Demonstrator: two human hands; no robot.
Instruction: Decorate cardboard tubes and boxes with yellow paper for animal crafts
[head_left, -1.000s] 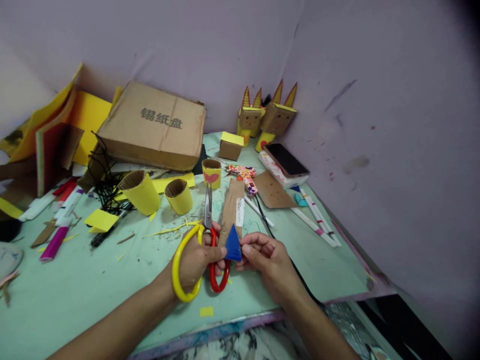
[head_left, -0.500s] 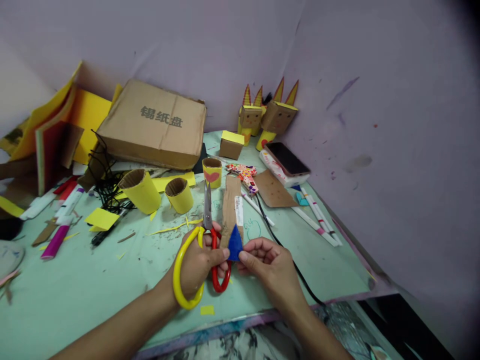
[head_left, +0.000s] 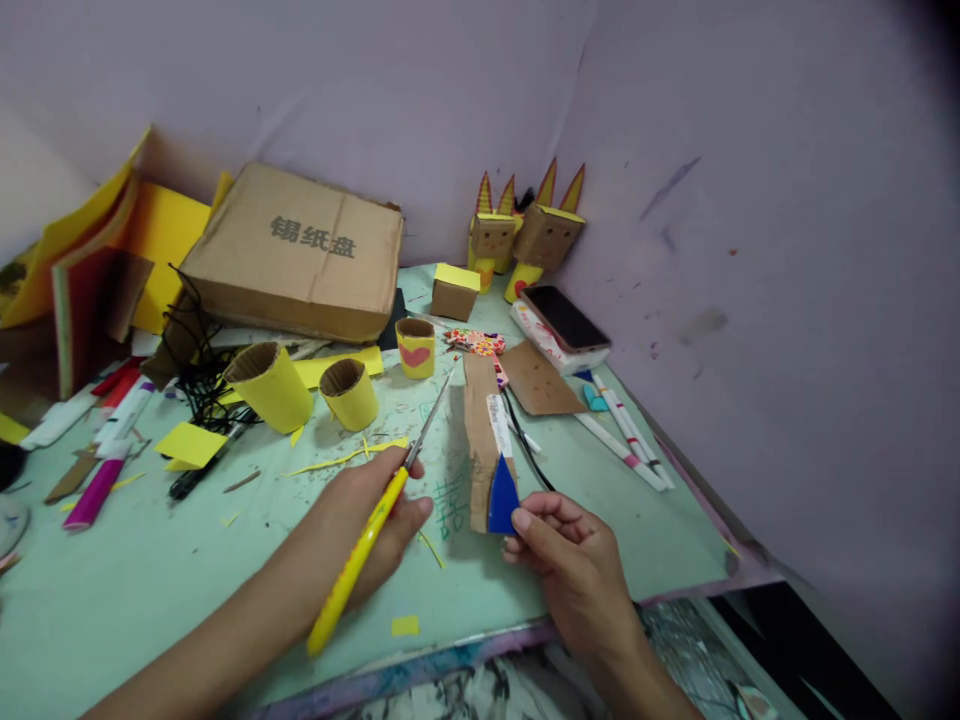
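Note:
My left hand (head_left: 371, 520) is closed round a pair of scissors (head_left: 360, 560), turned edge-on so that the yellow handle faces me; the blades point away. Between thumb and fingers, my right hand (head_left: 574, 545) pinches the lower corner of a blue triangle (head_left: 503, 500). Under the triangle is a long brown cardboard strip (head_left: 480, 440) with a white printed label; the two move together in that hand. A shadow falls on the table to the strip's left. Beyond the strip lies a flower-patterned tool (head_left: 480, 343) with a black cord.
Yellow-wrapped cardboard tubes (head_left: 356, 405) stand left of centre. Behind them sits a large cardboard box (head_left: 300, 255). Markers (head_left: 97, 490) and black string crowd the left. At the back are cardboard figures (head_left: 551, 235) and a small box (head_left: 455, 293). A phone (head_left: 566, 318) lies at right.
My left hand has let go of the strip and moved left, with the scissors turned edge-on. My right hand has shifted right and down, carrying the blue triangle and cardboard strip.

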